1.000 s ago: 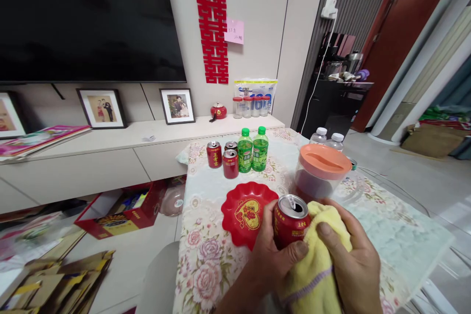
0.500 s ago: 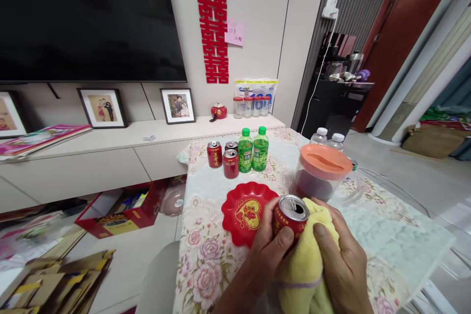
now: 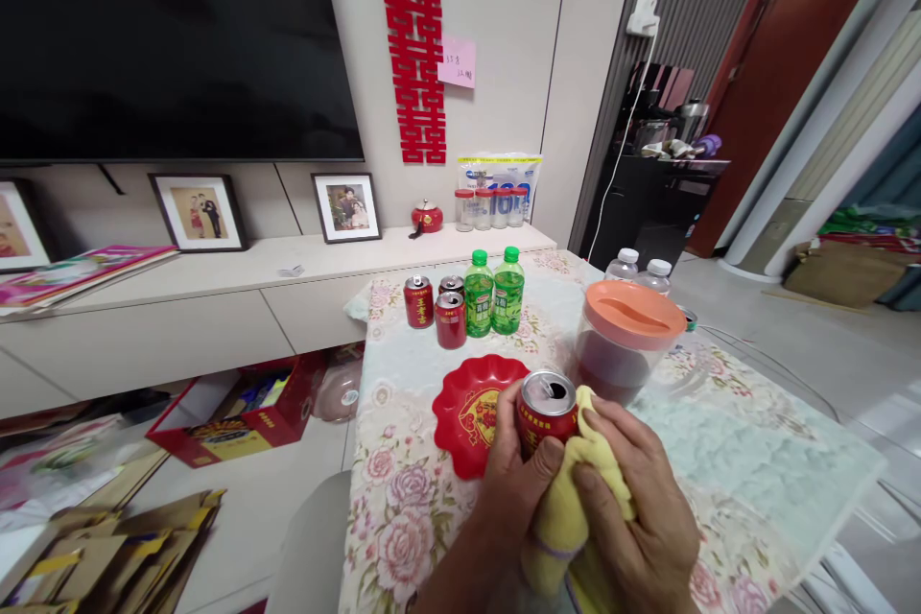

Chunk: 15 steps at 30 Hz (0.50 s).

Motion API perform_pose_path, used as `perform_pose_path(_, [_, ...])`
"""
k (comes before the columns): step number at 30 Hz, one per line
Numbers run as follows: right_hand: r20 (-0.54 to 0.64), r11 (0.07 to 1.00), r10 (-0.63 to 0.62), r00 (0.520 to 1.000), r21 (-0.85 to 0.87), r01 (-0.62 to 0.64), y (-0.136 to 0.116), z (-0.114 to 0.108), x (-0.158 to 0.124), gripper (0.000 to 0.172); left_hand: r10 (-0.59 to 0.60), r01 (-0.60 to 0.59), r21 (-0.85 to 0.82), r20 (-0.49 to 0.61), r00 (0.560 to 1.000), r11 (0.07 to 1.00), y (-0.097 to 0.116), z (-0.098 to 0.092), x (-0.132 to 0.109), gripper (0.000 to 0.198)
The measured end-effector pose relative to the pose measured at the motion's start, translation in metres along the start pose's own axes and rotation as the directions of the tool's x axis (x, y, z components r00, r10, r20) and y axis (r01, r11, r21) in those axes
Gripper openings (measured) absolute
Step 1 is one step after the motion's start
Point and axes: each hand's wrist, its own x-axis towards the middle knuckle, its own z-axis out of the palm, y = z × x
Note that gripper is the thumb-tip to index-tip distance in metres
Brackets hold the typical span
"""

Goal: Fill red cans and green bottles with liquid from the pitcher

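We have one red Wanglaoji can (image 3: 541,424) in front of us, roughly upright at the near side of the flowered tablecloth (image 3: 410,528); its drinking hole is open, but we cannot see what is inside. Our left hand (image 3: 512,478) is curled around the can's side, thumb across the front. Our right hand (image 3: 637,504) is closed on a bunched yellow cloth (image 3: 565,508), pressing it to the can's other side.

Just beyond, a clear plastic canister (image 3: 611,366) under an orange lid (image 3: 633,309) holds something dark that we cannot identify. The red scalloped plate (image 3: 452,413) shows a gold heart print, its near right part hidden by our left hand and the can. On the floor, an open red carton (image 3: 284,417) holds blue and yellow packets (image 3: 265,393).

Counting, we find three standing drink cans (image 3: 451,321), grouped just beside two green-capped bottles (image 3: 493,297); two white-capped clear bottles (image 3: 640,271), partly behind the canister; four red-lidded jars (image 3: 491,211) on the cabinet (image 3: 288,259), contents unclear to us; and three picture frames (image 3: 346,208) to their left.
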Motion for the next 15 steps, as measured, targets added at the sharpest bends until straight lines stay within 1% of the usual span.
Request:
perform_pose_path(2, [0.054,0.990,-0.141,0.989,0.022,0.140,-0.0004,-0.0029,0.0008,0.051,0.025,-0.025,0.034,-0.015,1.000,0.999,0.0007,-0.0005,0.0034,0.083])
perform_pose_path(4, [0.131,0.961,-0.276,0.952,0.026,0.275,-0.0013,-0.0058,0.0033,0.054,0.008,-0.006,0.042,-0.028,1.000,0.999,0.0011,-0.0009,0.0056,0.078])
perform_pose_path(6, [0.164,0.938,-0.342,0.925,0.002,0.347,-0.0022,-0.0065,0.0057,0.056,-0.018,0.019,0.041,-0.045,0.999,0.999,0.0012,-0.0005,0.0060,0.071])
perform_pose_path(7, [0.151,0.936,-0.343,0.927,-0.022,0.350,-0.0024,-0.0057,0.0064,0.056,-0.024,0.026,0.038,-0.050,0.998,0.999,0.0011,0.0000,0.0055,0.069])
perform_pose_path(10, [0.031,0.961,-0.266,0.964,-0.072,0.267,-0.0009,-0.0011,0.0053,0.056,-0.026,0.027,0.012,-0.042,0.999,1.000,0.0010,0.0028,0.0020,0.068])
perform_pose_path(12, [-0.035,0.987,-0.157,0.987,-0.051,0.156,0.0018,0.0016,0.0025,0.049,-0.048,0.048,-0.029,-0.013,0.999,0.998,0.0016,0.0049,-0.0008,0.074])
perform_pose_path(14, [-0.085,0.999,0.043,0.995,0.013,-0.042,0.0049,0.0028,0.0002,0.039,-0.044,0.045,-0.054,0.029,0.999,0.998,0.0026,0.0064,-0.0030,0.076])
perform_pose_path(15, [-0.091,0.984,0.174,0.981,0.064,-0.169,0.0064,0.0027,0.0000,0.035,-0.029,0.032,-0.060,0.054,0.998,0.998,0.0029,0.0069,-0.0037,0.075])
